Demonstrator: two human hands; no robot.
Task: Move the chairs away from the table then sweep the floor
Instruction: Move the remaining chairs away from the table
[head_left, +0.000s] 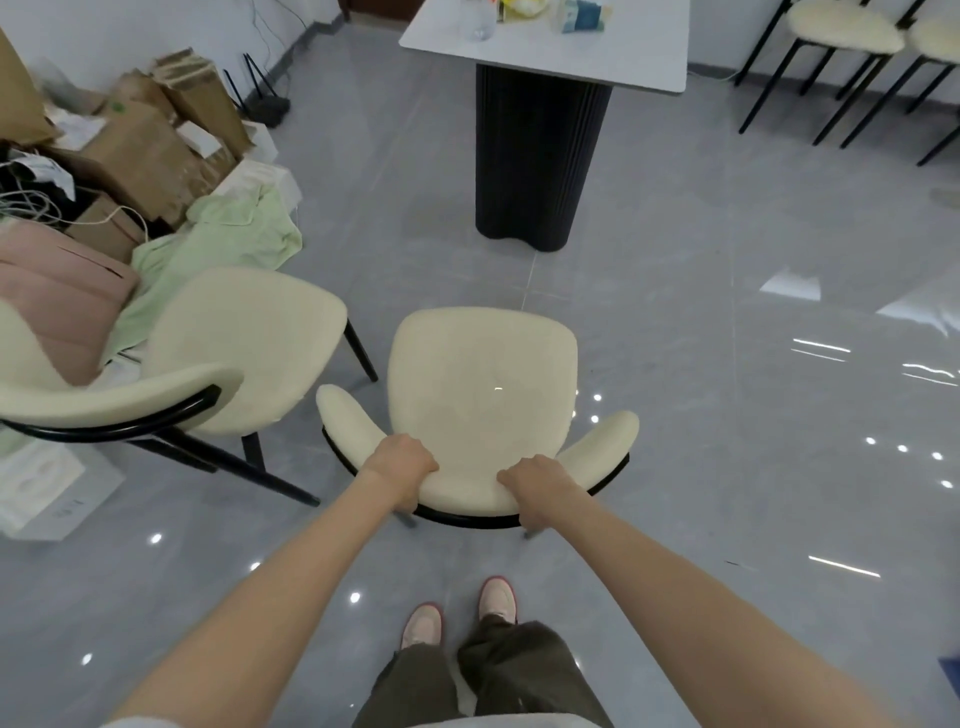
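- At the lower middle of the head view, a cream chair (480, 395) is seen from above and behind, with its seat turned toward the bench (623, 57).
- Its curved backrest is gripped by both hands. The left hand (402, 465) is closed round the left part and the right hand (537, 486) round the right part, with the fingers curled over the padded edge.
- Whether the legs of this chair rest on the floor (675, 312) cannot be told, as they are almost wholly hidden under the seat.
- This chair is placed well apart from the bench, with bare grey tiles between them.
- A second chair (244, 343) of the same kind is found just beside it on the left, set at an angle. Whether the two touch cannot be told.
- Beyond the second chair, cardboard boxes (140, 150), a green cloth (218, 244) and a pink cushion (57, 291) are heaped by the wall.
- The bench top is white and is carried on a dark ribbed pedestal (540, 156). A clear bottle (478, 21) and some packets are seen on it.
- More chairs (841, 26) with cream seats and thin black legs are grouped at the upper right.
- A pair of pink shoes (423, 623) is planted on the floor just behind the gripped chair.
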